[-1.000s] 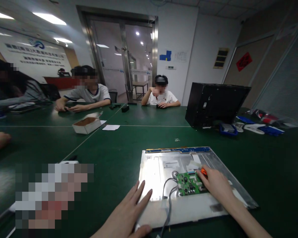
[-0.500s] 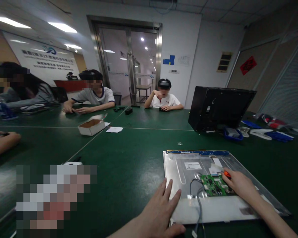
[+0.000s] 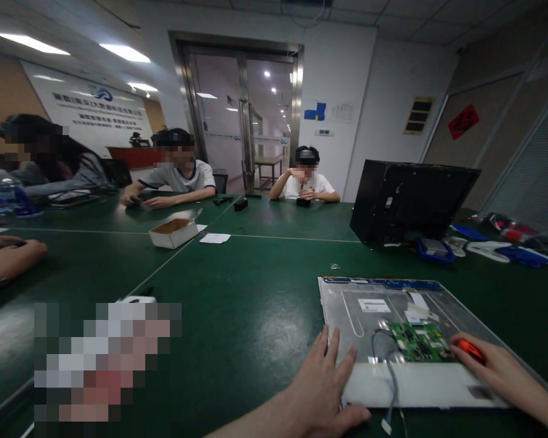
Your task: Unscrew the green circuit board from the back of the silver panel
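A flat LCD panel (image 3: 374,386) lies back side up on the green table in front of me. Fixed on its metal back is a green circuit board (image 3: 415,340), with grey cables (image 3: 394,383) running down over the panel's near edge. My left hand (image 3: 322,383) rests at the panel's left edge, fingers spread, holding nothing. Just right of the board, my right hand (image 3: 497,365) is closed around an orange-and-black tool handle (image 3: 470,350). The tool's working end is hidden, so its kind is unclear. Clear tape (image 3: 420,311) covers a ribbon cable above the board.
A black monitor housing (image 3: 411,201) stands behind the panel. To its right lie a blue tray (image 3: 433,249) and gloves (image 3: 506,250). An open white box (image 3: 173,234) sits left of centre. Several people work around the table; one person's hand (image 3: 18,261) is at far left.
My right hand, holding the orange-and-black tool, has moved right and nearer me, from over the board to beside it. The panel and my left hand appear farther right; the view has also shifted slightly.
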Demonstrator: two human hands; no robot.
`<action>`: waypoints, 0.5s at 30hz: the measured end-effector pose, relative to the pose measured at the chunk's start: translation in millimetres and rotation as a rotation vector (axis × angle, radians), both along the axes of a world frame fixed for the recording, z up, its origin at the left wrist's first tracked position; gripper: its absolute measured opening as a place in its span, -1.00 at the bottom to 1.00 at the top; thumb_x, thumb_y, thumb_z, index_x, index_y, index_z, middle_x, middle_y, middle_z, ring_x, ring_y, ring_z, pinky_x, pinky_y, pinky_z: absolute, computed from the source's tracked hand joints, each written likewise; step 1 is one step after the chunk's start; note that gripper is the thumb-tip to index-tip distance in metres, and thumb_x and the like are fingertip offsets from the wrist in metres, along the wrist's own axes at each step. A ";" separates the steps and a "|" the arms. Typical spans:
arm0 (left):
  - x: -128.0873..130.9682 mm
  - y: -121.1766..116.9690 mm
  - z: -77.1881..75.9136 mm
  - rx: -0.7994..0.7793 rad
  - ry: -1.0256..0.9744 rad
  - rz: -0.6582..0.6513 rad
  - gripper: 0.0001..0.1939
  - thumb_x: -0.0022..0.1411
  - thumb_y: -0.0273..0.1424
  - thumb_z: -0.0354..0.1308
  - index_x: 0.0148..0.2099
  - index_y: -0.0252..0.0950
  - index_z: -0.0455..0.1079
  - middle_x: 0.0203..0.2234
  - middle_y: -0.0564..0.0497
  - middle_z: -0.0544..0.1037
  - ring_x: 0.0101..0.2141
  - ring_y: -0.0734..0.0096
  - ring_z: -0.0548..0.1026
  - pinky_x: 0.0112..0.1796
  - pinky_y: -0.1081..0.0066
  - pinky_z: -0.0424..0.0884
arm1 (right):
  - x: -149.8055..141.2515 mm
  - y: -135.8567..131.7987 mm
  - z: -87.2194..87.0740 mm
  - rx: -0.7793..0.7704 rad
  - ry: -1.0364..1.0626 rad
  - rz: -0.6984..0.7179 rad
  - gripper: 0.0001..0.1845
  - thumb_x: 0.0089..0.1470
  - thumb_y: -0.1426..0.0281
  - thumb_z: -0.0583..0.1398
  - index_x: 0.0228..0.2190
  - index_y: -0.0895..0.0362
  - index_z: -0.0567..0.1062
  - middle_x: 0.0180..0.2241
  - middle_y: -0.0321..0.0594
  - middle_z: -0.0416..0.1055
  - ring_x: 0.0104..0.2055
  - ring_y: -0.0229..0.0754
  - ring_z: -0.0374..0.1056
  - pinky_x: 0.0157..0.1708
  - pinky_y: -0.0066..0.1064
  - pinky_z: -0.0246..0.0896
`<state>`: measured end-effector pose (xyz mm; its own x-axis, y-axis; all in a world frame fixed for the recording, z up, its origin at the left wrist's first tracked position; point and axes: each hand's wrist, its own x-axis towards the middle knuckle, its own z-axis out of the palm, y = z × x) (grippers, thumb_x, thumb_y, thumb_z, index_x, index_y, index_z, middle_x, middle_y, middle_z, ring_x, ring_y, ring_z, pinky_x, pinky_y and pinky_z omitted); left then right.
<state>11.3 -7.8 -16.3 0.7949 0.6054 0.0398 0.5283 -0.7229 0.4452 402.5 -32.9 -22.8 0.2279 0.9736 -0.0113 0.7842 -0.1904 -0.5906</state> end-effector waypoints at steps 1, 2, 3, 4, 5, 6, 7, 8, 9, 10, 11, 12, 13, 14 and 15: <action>0.6 0.5 -2.0 0.003 -0.002 0.005 -0.12 0.30 0.15 -0.09 0.40 -0.38 -0.05 0.33 -0.46 -0.18 0.29 -0.33 -0.26 0.19 -0.16 -0.05 | 0.3 -5.0 -2.9 0.027 0.019 -0.009 -0.54 0.03 0.04 0.04 -0.32 0.10 0.52 -0.33 0.03 0.53 -0.37 0.09 0.45 -0.37 -0.17 0.39; 1.0 1.0 -4.0 0.004 -0.002 0.008 -0.13 0.30 0.15 -0.09 0.40 -0.37 -0.06 0.33 -0.46 -0.19 0.29 -0.33 -0.26 0.19 -0.16 -0.05 | 0.1 -9.1 -5.8 0.057 0.023 -0.020 -0.55 0.04 0.04 0.05 -0.32 0.11 0.53 -0.32 0.04 0.53 -0.35 0.09 0.46 -0.36 -0.16 0.39; 1.1 1.3 -5.6 0.005 0.000 0.010 -0.13 0.30 0.15 -0.09 0.40 -0.36 -0.07 0.33 -0.46 -0.19 0.29 -0.33 -0.27 0.19 -0.16 -0.04 | -0.3 -12.2 -8.6 0.083 0.017 -0.028 -0.55 0.04 0.04 0.06 -0.32 0.11 0.53 -0.30 0.04 0.53 -0.34 0.09 0.46 -0.35 -0.17 0.40; 1.1 1.6 -6.8 0.002 0.005 0.009 -0.13 0.30 0.14 -0.09 0.40 -0.36 -0.08 0.33 -0.46 -0.20 0.29 -0.33 -0.28 0.18 -0.16 -0.04 | -0.5 -14.5 -11.3 0.109 0.001 -0.026 -0.56 0.03 0.04 0.07 -0.32 0.11 0.54 -0.29 0.04 0.53 -0.33 0.09 0.46 -0.35 -0.18 0.40; 0.9 1.7 -7.4 0.000 0.011 0.007 -0.13 0.30 0.14 -0.09 0.40 -0.36 -0.08 0.33 -0.47 -0.20 0.29 -0.32 -0.28 0.18 -0.17 -0.05 | -0.3 -16.1 -13.9 0.136 -0.023 -0.011 -0.57 0.02 0.04 0.09 -0.32 0.11 0.54 -0.29 0.02 0.53 -0.32 0.07 0.46 -0.35 -0.19 0.40; 0.6 1.8 -7.5 -0.004 0.018 0.005 -0.13 0.30 0.14 -0.09 0.40 -0.37 -0.09 0.32 -0.47 -0.20 0.29 -0.32 -0.29 0.19 -0.17 -0.06 | 0.3 -17.1 -16.3 0.164 -0.052 0.015 -0.58 0.02 0.04 0.10 -0.34 0.10 0.54 -0.28 0.00 0.53 -0.31 0.06 0.46 -0.34 -0.21 0.40; 0.3 1.8 -7.2 -0.007 0.025 0.003 -0.12 0.29 0.15 -0.09 0.40 -0.37 -0.08 0.32 -0.47 -0.21 0.29 -0.33 -0.30 0.19 -0.17 -0.08 | 1.5 -17.8 -18.6 0.192 -0.085 0.044 -0.59 0.01 0.04 0.10 -0.36 0.08 0.54 -0.28 -0.02 0.54 -0.30 0.04 0.46 -0.31 -0.22 0.40; 0.0 1.8 -6.7 -0.010 0.030 0.002 -0.12 0.29 0.15 -0.08 0.40 -0.37 -0.08 0.33 -0.46 -0.22 0.29 -0.33 -0.31 0.19 -0.17 -0.09 | 3.1 -18.3 -20.6 0.216 -0.119 0.068 -0.60 0.02 0.04 0.10 -0.38 0.08 0.53 -0.27 -0.04 0.54 -0.28 0.03 0.46 -0.29 -0.23 0.40; -0.4 1.7 -6.2 -0.011 0.035 0.000 -0.11 0.29 0.15 -0.08 0.40 -0.37 -0.08 0.33 -0.45 -0.23 0.29 -0.32 -0.32 0.20 -0.16 -0.11 | 4.8 -18.6 -22.3 0.232 -0.150 0.089 -0.61 0.02 0.04 0.10 -0.39 0.07 0.53 -0.26 -0.06 0.54 -0.27 0.02 0.46 -0.26 -0.24 0.40; -0.7 1.6 -5.7 -0.012 0.039 -0.002 -0.12 0.29 0.15 -0.08 0.40 -0.37 -0.08 0.33 -0.44 -0.24 0.29 -0.32 -0.33 0.20 -0.16 -0.12 | 6.7 -18.8 -23.8 0.240 -0.177 0.105 -0.61 0.03 0.05 0.10 -0.39 0.07 0.54 -0.25 -0.07 0.54 -0.25 0.01 0.47 -0.24 -0.25 0.40; -1.1 1.4 -5.4 -0.013 0.042 -0.001 -0.12 0.30 0.15 -0.09 0.41 -0.36 -0.09 0.33 -0.42 -0.25 0.29 -0.31 -0.33 0.21 -0.15 -0.12 | 8.7 -18.9 -25.0 0.239 -0.198 0.120 -0.62 0.05 0.06 0.09 -0.38 0.07 0.54 -0.24 -0.07 0.55 -0.25 0.00 0.47 -0.23 -0.26 0.40; -1.6 1.3 -5.3 -0.014 0.044 0.000 -0.12 0.30 0.15 -0.08 0.41 -0.35 -0.10 0.34 -0.41 -0.26 0.29 -0.31 -0.33 0.21 -0.15 -0.11 | 10.7 -18.9 -26.3 0.234 -0.216 0.138 -0.62 0.06 0.08 0.08 -0.36 0.07 0.55 -0.25 -0.08 0.55 -0.25 -0.01 0.47 -0.24 -0.27 0.40; -2.0 1.1 -5.3 -0.016 0.044 0.001 -0.12 0.30 0.14 -0.08 0.41 -0.35 -0.11 0.34 -0.40 -0.27 0.30 -0.31 -0.33 0.21 -0.15 -0.11 | 12.8 -18.9 -27.6 0.231 -0.238 0.159 -0.62 0.07 0.09 0.07 -0.34 0.07 0.55 -0.26 -0.09 0.56 -0.26 -0.02 0.47 -0.25 -0.28 0.40; -2.5 0.8 -5.5 -0.018 0.044 0.002 -0.12 0.30 0.14 -0.08 0.41 -0.34 -0.11 0.34 -0.39 -0.28 0.30 -0.31 -0.33 0.21 -0.15 -0.11 | 15.1 -18.8 -29.1 0.231 -0.277 0.172 -0.61 0.09 0.11 0.05 -0.32 0.06 0.55 -0.27 -0.10 0.56 -0.27 -0.03 0.48 -0.26 -0.29 0.40; -2.8 0.6 -5.8 -0.021 0.043 0.003 -0.12 0.29 0.14 -0.07 0.41 -0.33 -0.11 0.34 -0.38 -0.28 0.30 -0.31 -0.33 0.21 -0.15 -0.11 | 17.7 -18.6 -30.8 0.234 -0.326 0.172 -0.61 0.09 0.11 0.03 -0.30 0.05 0.55 -0.27 -0.12 0.57 -0.28 -0.04 0.48 -0.28 -0.30 0.40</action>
